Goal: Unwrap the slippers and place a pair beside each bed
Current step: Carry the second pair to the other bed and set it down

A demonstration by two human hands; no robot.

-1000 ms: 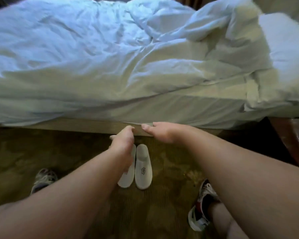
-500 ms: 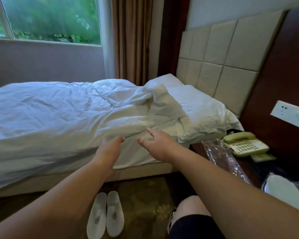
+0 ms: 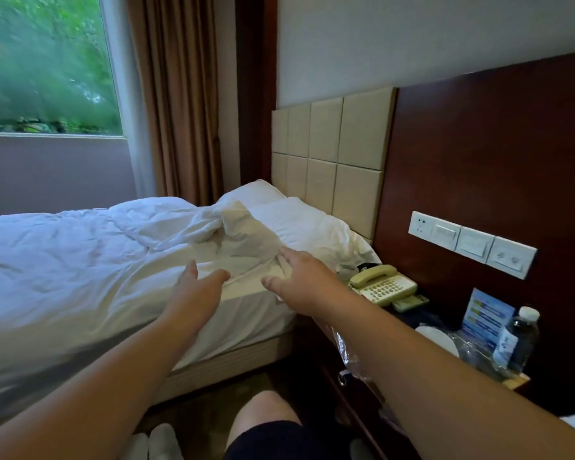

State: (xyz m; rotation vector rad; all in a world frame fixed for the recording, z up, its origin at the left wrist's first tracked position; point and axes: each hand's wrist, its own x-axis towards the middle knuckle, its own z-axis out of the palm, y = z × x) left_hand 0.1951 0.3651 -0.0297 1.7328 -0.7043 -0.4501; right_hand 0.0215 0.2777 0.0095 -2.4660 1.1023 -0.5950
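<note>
green blur fills the window at far left, the leaves outside smeared past telling. a brown curtain hangs beside it. below, the bed runs off the left edge under a rumpled white duvet.

at the very bottom the slippers lie side by side on the floor just beside the bed. only their rounded white ends show, and the frame edge cuts off the rest.

the left hand is in front of the duvet's edge, fingers loose and straight, thumb apart, holding nothing. whether it touches the cloth i cannot tell. a bare knee rises at bottom centre.

the right hand is spread, palm down, over a duvet fold near the pillow, its fingertips blurred. a padded beige headboard stands behind.

crumpled clear plastic wrap peeks from under the right forearm at the edge of the dark nightstand. on top sits a cream telephone. next comes a white rounded shape under clear plastic, half hidden by the forearm and hard to identify.

a switch panel is on the wood wall. a blue card has print too small to read. a water bottle stands at far right.
</note>
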